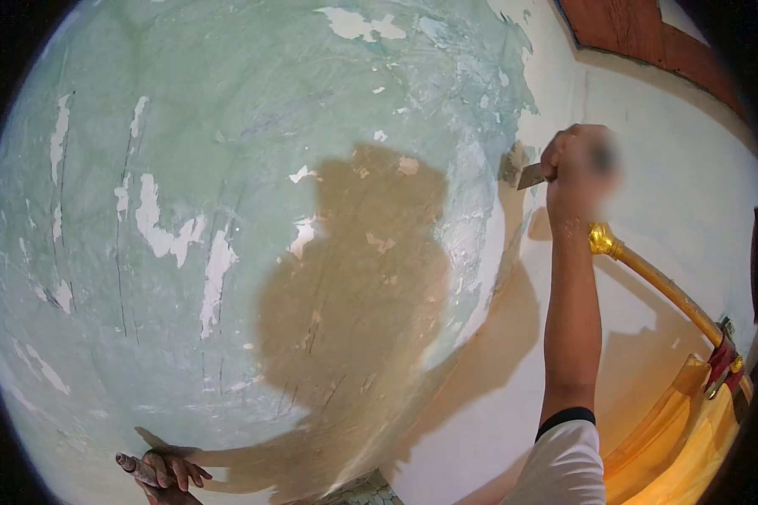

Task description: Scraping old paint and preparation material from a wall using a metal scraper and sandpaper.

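Note:
My right hand, partly blurred, is raised and gripping a scraper with a flat metal blade. The blade's edge is close to the wall, where the pale green paint gives way to a whitish surface; whether it touches I cannot tell. Low at the left, my left hand holds a short, dirty cylindrical tool handle near the same wall. Its other end is hidden. Bare white patches show where paint has come off the green surface, and dark scratch lines run alongside some.
Beyond a corner stands a white wall. A curtain rod with a gold finial runs just right of my right forearm, with a yellow curtain hanging from it. Reddish wooden boards are at the top right. My shadow falls across the wall.

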`<action>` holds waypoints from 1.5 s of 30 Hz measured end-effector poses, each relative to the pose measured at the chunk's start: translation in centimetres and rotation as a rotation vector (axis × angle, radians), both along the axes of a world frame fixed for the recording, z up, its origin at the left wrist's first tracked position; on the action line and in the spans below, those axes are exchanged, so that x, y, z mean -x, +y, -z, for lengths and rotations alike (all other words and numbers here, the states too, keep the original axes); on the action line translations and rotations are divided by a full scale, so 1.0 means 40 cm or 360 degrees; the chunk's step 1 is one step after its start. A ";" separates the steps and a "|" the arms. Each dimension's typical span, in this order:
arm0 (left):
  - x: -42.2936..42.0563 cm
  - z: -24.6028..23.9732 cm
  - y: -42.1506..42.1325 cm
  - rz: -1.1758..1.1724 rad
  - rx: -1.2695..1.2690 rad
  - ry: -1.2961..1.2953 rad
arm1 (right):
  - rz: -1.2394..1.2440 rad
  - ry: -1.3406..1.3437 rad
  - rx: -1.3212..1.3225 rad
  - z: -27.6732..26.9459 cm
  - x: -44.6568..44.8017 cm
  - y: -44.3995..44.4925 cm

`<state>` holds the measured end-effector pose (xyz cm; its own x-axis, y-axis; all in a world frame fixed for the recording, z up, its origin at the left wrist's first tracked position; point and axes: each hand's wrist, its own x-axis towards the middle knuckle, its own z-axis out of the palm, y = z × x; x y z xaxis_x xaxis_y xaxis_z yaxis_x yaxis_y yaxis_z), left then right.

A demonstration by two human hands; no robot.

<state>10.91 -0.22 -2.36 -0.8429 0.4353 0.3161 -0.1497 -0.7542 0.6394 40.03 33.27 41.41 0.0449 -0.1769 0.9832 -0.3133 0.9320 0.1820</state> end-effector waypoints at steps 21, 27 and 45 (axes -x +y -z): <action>0.116 0.174 0.009 0.0315 -0.0202 0.0201 | -0.0056 0.0027 -0.0283 -0.027 0.071 -0.026; 0.132 0.194 0.030 0.0409 -0.0426 0.0327 | 0.0297 0.0160 -0.0264 -0.047 0.010 0.083; 0.060 0.112 0.003 0.0170 -0.0107 0.0020 | -0.0199 -0.0049 -0.0470 -0.012 0.034 -0.032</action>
<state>8.53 -0.09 -6.82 -0.7886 0.5000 0.3579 -0.2240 -0.7756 0.5901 38.67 31.98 41.90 0.0552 -0.4499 0.8914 -0.4316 0.7943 0.4277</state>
